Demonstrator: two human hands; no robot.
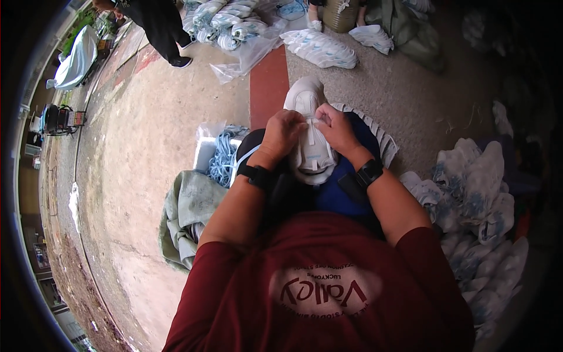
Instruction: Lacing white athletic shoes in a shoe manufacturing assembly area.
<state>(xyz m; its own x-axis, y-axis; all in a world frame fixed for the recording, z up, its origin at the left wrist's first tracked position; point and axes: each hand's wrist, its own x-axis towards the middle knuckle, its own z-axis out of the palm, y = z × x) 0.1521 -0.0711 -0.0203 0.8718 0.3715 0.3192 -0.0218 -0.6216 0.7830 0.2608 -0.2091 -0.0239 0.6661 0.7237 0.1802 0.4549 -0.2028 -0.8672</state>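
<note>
A white sneaker (311, 150) rests on my lap, its toe pointing away from me. My left hand (284, 134) is at the left side of the lacing area, fingertips pinched together over the shoe. From the opposite side my right hand (336, 128) meets the shoe with thumb and forefinger closed near the lace holes. Whatever lies between the fingertips of either hand is too small to make out. Beside my left wrist curves a pale blue strip (247, 156). A bundle of light blue laces (224, 157) lies left of my knees.
Piles of white shoe pieces lie at the right (469, 182) and far ahead (319, 49). A grey-green cloth sack (190, 208) is at my left. Clear plastic sheeting (234, 69) spreads on the floor ahead. Another person in dark trousers (157, 29) stands far left; a second person's hands show ahead.
</note>
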